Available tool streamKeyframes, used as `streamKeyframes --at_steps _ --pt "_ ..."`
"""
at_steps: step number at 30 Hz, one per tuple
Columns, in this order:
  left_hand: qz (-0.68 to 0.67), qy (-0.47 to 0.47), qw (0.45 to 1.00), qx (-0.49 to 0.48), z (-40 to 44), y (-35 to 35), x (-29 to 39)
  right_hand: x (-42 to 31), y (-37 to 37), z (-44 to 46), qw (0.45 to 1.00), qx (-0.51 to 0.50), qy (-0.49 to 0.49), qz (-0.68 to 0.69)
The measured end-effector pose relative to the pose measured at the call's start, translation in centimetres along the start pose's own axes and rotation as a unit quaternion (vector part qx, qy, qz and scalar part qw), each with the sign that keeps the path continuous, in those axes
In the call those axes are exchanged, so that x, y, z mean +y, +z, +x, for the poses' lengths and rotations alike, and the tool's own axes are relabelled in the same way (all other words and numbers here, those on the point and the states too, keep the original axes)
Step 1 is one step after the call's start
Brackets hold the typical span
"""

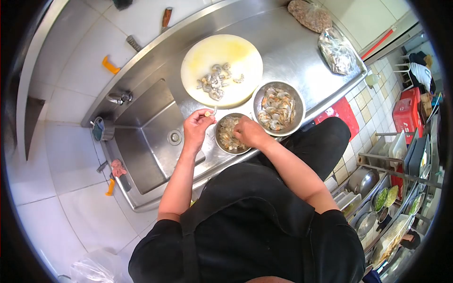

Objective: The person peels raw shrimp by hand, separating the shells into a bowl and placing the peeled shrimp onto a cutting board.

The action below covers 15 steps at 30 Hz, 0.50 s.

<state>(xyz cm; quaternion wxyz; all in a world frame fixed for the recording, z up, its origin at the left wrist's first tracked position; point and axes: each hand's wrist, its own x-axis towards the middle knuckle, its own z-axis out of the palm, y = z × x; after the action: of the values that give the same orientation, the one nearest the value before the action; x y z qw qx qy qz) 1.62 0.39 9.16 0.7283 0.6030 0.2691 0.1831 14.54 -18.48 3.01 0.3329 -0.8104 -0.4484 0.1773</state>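
My left hand (197,128) is raised between the sink and the smaller metal bowl (218,147). Its fingers are pinched on something small and pale that I cannot make out. My right hand (251,133) reaches over the rim of that bowl, fingers curled down at the greyish shrimp pieces or shells (228,133) inside; its fingertips are partly hidden. A larger metal bowl (301,111) beside it holds whole unpeeled shrimp (277,108). Behind the bowls lies a round white cutting board (198,54) with a loose pile of peeled shrimp (215,81).
At left is a steel sink basin (141,162) with a faucet (119,97). Two filled plastic bags (310,15) (337,51) lie on the counter's far right. Yellow-handled tools (111,65) hang along the tiled wall. Shelves with dishes (363,181) stand right.
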Motion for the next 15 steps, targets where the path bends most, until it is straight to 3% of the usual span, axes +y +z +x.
streamKeyframes --at_steps 1,3,5,9,10,12,15 --pt "0.005 0.008 1.0 -0.001 0.5 -0.2 0.0 0.4 0.5 -0.6 0.999 0.0 -0.045 -0.031" --pt "-0.001 0.001 1.0 0.0 2.1 -0.2 0.2 0.6 0.0 -0.5 0.999 -0.046 -0.006 -0.019" --pt "0.049 0.049 0.998 -0.007 4.5 0.0 0.9 -1.7 -3.3 0.1 0.988 -0.077 0.127 -0.046" --pt "0.098 0.084 0.992 -0.004 9.4 0.9 2.4 2.1 -7.5 0.7 0.946 -0.056 0.259 -0.185" --pt "0.185 0.108 0.977 0.019 10.5 1.3 2.5 2.7 -8.8 0.3 0.928 -0.069 0.318 -0.182" --pt "0.326 0.134 0.934 0.055 11.3 1.9 2.8 4.5 -9.8 -0.7 0.916 -0.097 0.334 -0.202" --pt "0.341 0.154 0.925 0.069 10.6 2.2 2.3 7.5 -8.1 -2.3 0.902 -0.116 0.359 -0.21"
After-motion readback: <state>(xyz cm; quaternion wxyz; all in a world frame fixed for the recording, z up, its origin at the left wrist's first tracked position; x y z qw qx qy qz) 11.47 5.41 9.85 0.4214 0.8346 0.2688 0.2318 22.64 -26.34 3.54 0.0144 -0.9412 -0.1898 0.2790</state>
